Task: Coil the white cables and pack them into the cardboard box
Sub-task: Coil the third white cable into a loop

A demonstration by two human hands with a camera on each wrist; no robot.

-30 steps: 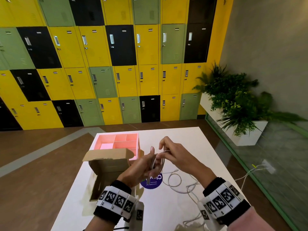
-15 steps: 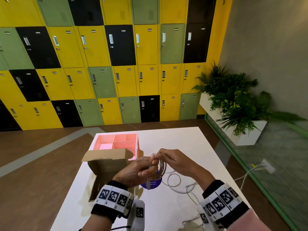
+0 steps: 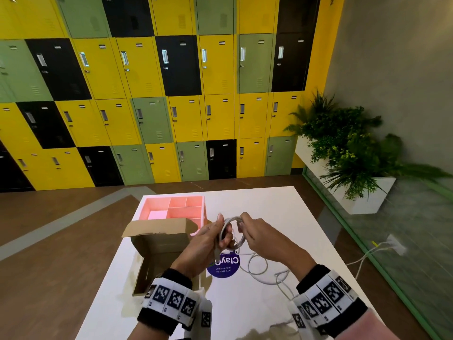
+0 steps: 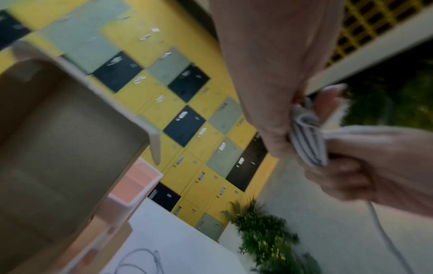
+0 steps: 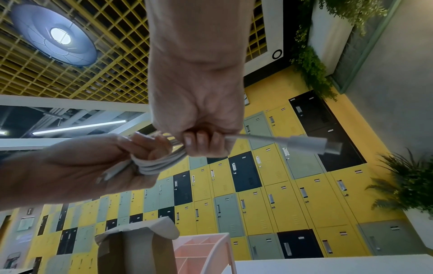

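Note:
A ring of coiled white cable [image 3: 232,232] hangs between both hands above the table. My left hand [image 3: 221,238] grips the bundled loops [image 4: 306,137] on their left side, with one connector end hanging below it. My right hand [image 3: 241,227] pinches the coil's right side, and a white connector end [image 5: 311,144] sticks out of its fist. More loose white cable [image 3: 257,269] lies looped on the white table [image 3: 282,212] below and runs toward the near edge. The open cardboard box [image 3: 159,251] stands to the left of my left hand, its inside partly hidden by my wrist.
A pink divided organiser [image 3: 176,208] stands behind the box. A round blue sticker [image 3: 224,266] lies on the table under the hands. Another cable loop [image 4: 140,259] lies on the table. A planter [image 3: 362,192] and a glass wall are to the right, with lockers behind.
My right hand has brought more cable round, so the coil now shows as a full ring. Less loose cable lies on the table. Both hands stay in about the same place.

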